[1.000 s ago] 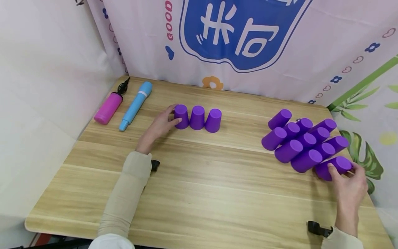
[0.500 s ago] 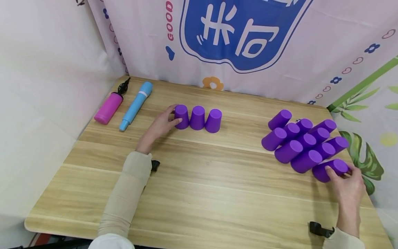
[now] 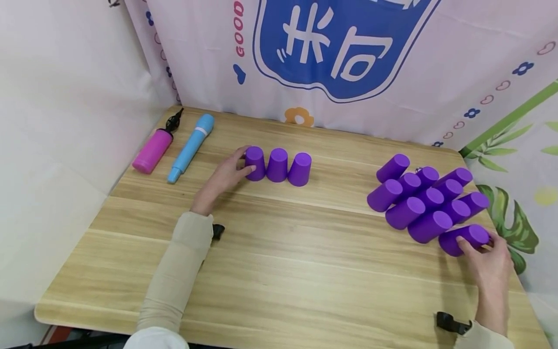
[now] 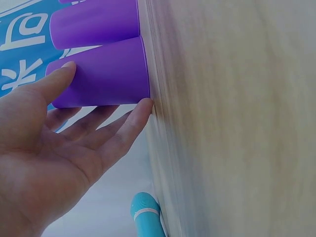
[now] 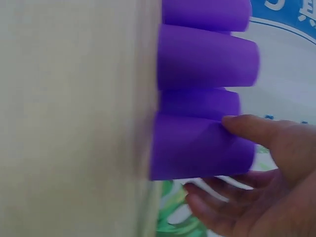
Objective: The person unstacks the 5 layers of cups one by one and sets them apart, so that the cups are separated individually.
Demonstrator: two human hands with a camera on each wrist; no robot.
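Note:
Three purple cups stand upside down in a short row at the table's centre-left, among them a middle cup (image 3: 276,166) and a right-hand cup (image 3: 300,169). My left hand (image 3: 227,173) holds the leftmost cup (image 4: 101,74), thumb on one side and fingers along the other; its rim rests on the table. At the right, my right hand (image 3: 490,261) grips the nearest purple cup (image 5: 202,147) of a larger cluster, thumb on its near side. The fingers beyond it are partly hidden. Several more upturned purple cups (image 3: 405,213) stand close together behind that one.
A pink hand pump (image 3: 152,151) with a black nozzle and a light blue stick-shaped pump (image 3: 190,149) lie at the back left. The wooden table (image 3: 296,271) meets a printed cloth (image 3: 209,82) at the back. Small black devices sit at both wrists.
My right hand has drawn its cup slightly left and toward the front, then nearly stopped. The left hand and the row of three cups have stayed in place.

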